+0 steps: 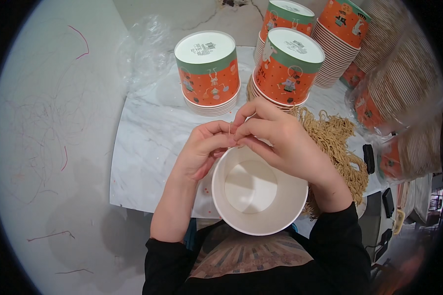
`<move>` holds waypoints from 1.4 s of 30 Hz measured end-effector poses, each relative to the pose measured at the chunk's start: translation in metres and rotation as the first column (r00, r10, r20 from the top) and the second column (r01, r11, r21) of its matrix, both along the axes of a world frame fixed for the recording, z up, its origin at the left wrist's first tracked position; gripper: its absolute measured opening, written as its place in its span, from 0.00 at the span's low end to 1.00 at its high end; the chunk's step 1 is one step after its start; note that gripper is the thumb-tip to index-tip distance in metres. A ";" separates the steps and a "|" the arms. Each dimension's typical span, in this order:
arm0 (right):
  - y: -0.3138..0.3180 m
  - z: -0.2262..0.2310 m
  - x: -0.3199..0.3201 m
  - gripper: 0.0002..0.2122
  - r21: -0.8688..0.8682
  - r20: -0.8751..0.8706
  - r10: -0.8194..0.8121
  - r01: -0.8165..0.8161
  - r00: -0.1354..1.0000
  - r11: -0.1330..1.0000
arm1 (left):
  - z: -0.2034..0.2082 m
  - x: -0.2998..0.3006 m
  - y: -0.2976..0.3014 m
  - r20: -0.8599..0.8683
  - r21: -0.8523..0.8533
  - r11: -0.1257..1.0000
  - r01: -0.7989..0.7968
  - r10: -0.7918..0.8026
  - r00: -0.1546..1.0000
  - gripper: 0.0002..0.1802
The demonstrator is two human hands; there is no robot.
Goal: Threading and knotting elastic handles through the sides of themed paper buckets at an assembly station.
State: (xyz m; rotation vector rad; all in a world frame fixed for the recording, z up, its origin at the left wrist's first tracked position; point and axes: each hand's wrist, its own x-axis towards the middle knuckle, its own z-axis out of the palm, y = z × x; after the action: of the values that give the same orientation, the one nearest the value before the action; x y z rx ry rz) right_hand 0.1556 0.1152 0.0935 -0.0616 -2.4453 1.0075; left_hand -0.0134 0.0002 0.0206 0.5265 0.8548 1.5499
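Note:
A white paper bucket [285,201] stands mouth up, close to my body at the table's front. At its far rim my left hand [198,150] and my right hand [283,135] meet, fingertips pinched together. Between them a short piece of thin, pale cord [230,129] shows, held in both pinches. The fingers cover the spot on the rim where the cord would meet it, so I cannot tell whether it passes through. A heap of tan cords [337,142] lies beside my right forearm.
Upside-down stacks of orange and green paper buckets stand behind my hands: one stack [209,81], another stack [290,73], with more behind. Bagged bucket stacks [394,83] crowd the right. Crumpled clear plastic [145,54] lies at the back left, by the scribbled wall [49,123]. A black object [368,158] sits at right.

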 end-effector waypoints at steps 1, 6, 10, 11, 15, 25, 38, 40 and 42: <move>-0.001 0.001 0.000 0.05 0.008 -0.013 0.011 -0.011 1.000 1.000 | -0.003 -0.003 -0.001 -0.045 0.024 0.999 0.034 -0.032 0.998 0.07; 0.000 0.001 0.000 0.05 0.059 -0.007 -0.008 0.008 1.000 0.998 | -0.009 0.004 -0.002 -0.181 0.109 0.989 -0.096 0.115 0.977 0.05; 0.001 -0.002 -0.002 0.06 0.081 -0.046 -0.040 0.044 0.998 0.996 | -0.005 0.010 -0.001 -0.227 0.169 0.970 -0.174 0.210 0.951 0.04; 0.001 -0.002 -0.002 0.07 0.088 -0.053 -0.054 0.058 0.997 0.994 | -0.005 0.013 0.000 -0.226 0.169 0.970 -0.175 0.211 0.951 0.04; 0.001 -0.002 -0.003 0.07 0.085 -0.053 -0.049 0.054 0.997 0.995 | -0.005 0.020 0.000 -0.219 0.255 0.929 -0.270 0.327 0.919 0.05; 0.005 -0.005 -0.004 0.05 0.086 -0.029 -0.063 0.066 0.998 0.994 | -0.006 0.017 0.000 -0.282 0.325 0.904 -0.278 0.373 0.884 0.06; 0.011 -0.004 -0.005 0.04 -0.190 0.078 -0.112 0.125 0.991 0.974 | -0.003 0.022 0.003 -0.325 0.322 0.906 -0.274 0.378 0.867 0.07; 0.009 -0.004 -0.006 0.05 -0.232 0.094 -0.136 0.155 0.986 0.960 | -0.005 0.023 0.004 -0.312 0.332 0.903 -0.274 0.379 0.871 0.07; 0.010 -0.005 -0.006 0.05 -0.273 0.111 -0.159 0.184 0.981 0.944 | -0.005 0.022 0.002 -0.315 0.335 0.905 -0.263 0.371 0.874 0.07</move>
State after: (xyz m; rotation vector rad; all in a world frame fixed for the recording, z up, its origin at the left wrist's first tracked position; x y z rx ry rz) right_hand 0.1498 0.1247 0.0883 -0.4159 -2.3057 1.2896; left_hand 0.0084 0.0025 0.0154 0.9490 1.0549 1.9302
